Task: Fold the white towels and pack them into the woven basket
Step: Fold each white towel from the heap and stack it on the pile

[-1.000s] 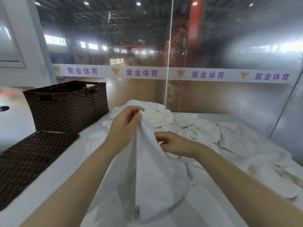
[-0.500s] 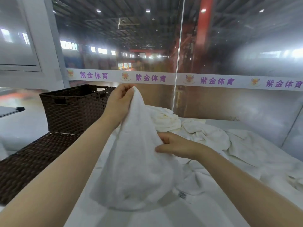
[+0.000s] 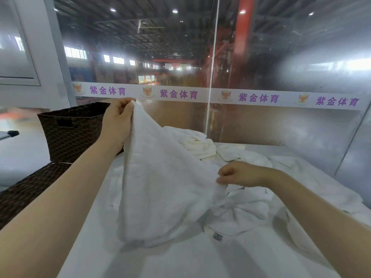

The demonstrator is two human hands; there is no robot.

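The right hand (image 3: 239,174) has slid down the soft terry towel (image 3: 166,177), pinching its edge, while the left hand (image 3: 118,119) grips the raised corner beside the woven basket (image 3: 72,131).

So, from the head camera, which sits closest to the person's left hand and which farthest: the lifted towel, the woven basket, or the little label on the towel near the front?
From the left hand:
1. Lifted towel, pinched in its fingers.
2. Woven basket, just behind, to the left.
3. Label, low on the table, to the right.

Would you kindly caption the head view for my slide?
Left hand lifts a white terry towel by its corner, right hand pinching its edge, beside a dark woven basket.
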